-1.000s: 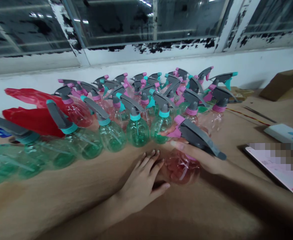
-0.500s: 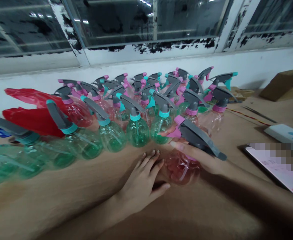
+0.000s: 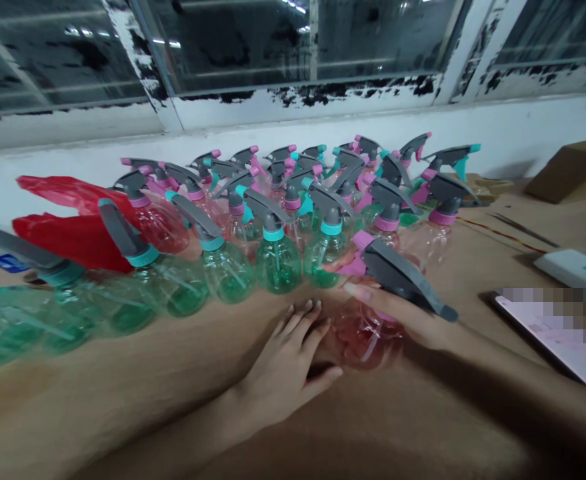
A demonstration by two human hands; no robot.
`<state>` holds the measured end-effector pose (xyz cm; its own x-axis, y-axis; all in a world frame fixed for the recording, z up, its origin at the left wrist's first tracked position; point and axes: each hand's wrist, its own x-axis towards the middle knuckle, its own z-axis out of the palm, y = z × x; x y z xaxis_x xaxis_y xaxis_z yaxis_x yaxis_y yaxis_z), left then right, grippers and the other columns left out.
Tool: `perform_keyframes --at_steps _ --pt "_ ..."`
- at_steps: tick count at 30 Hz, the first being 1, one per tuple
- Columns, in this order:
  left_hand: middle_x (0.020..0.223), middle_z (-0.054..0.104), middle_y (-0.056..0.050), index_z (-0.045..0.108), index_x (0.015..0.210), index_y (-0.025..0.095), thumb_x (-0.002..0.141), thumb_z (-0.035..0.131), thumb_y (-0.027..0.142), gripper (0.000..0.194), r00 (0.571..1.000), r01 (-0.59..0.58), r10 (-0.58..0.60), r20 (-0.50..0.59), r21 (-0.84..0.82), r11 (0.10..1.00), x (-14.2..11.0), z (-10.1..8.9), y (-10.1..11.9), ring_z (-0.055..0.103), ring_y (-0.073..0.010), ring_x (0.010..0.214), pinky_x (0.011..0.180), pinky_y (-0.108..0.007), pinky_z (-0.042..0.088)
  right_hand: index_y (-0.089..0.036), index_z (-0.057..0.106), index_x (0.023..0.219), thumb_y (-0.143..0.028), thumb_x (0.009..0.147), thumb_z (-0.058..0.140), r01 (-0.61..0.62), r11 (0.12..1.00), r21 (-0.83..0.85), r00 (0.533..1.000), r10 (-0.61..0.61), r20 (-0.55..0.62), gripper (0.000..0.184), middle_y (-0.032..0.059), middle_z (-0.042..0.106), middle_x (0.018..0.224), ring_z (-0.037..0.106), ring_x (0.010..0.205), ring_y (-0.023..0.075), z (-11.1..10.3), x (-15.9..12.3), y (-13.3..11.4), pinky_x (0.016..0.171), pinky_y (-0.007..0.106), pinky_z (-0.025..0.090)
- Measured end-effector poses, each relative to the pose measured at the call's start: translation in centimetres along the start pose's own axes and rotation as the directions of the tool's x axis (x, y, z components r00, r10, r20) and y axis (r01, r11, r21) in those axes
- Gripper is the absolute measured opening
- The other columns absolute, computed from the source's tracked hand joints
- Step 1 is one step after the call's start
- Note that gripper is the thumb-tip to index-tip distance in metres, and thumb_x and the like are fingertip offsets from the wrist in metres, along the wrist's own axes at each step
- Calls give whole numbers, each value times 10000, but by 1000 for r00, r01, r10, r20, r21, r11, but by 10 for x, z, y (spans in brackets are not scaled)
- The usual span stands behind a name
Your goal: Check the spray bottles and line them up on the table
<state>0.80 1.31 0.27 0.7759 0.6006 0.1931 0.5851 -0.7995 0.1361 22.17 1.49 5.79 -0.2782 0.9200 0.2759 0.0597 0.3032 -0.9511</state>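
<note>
A clear pink spray bottle (image 3: 365, 337) with a grey and pink trigger head stands on the brown table (image 3: 173, 413), just right of centre. My right hand (image 3: 397, 303) is closed around its neck, with fingers by the pink trigger; part of the grip is hidden behind the spray head. Palm down, my left hand (image 3: 290, 363) rests on the table left of that bottle, fingers apart and holding nothing. Beyond both hands is a row of green spray bottles with turquoise collars, among them one (image 3: 279, 263) straight ahead of my left hand.
Behind the green row, several pink and green spray bottles crowd toward the white wall (image 3: 273, 127). A red plastic bag (image 3: 73, 237) lies at left. On the right are a flat device with a lit screen (image 3: 517, 320), a white box (image 3: 570, 270), tweezers (image 3: 523, 229) and a cardboard box (image 3: 567, 170).
The whole view has shifted slightly, so everything sits a little farther right in the picture. Both hands and the pink bottle keep their places relative to each other.
</note>
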Motion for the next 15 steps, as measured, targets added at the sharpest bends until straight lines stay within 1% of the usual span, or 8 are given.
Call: perform_keyframes --at_steps 4,8,12,15 --pt "1434 399 -189 487 1292 93 897 558 497 569 1000 -3 3 10 5 1000 1 -1 0 327 -322 1348 1077 -520 303 -311 572 1145 -306 874 576 -5 1000 -17 1000 5 17 271 12 652 1084 627 858 201 -1 0 0 835 376 492" --pt "1442 392 -177 479 1304 110 903 539 518 575 1000 0 0 16 4 1000 0 0 -1 319 -316 1354 1080 -522 297 -326 574 1120 -312 871 584 8 1000 -16 1000 -7 8 250 1 645 1090 621 847 193 0 0 -2 832 370 495" --pt "1436 405 -166 486 1297 122 900 546 509 557 1000 3 -3 -1 -4 1000 0 1 -1 329 -312 1349 1077 -514 307 -317 590 1084 -334 854 606 28 999 -43 999 -30 -29 231 2 647 1015 614 782 184 1 0 -3 799 364 506" --pt "1433 406 -175 491 1292 109 895 555 508 567 1000 4 -4 -1 -3 1000 0 0 -1 336 -321 1344 1073 -515 313 -308 591 1091 -347 862 592 18 999 -49 1000 -19 -13 232 4 651 981 628 780 185 0 1 -3 776 360 516"
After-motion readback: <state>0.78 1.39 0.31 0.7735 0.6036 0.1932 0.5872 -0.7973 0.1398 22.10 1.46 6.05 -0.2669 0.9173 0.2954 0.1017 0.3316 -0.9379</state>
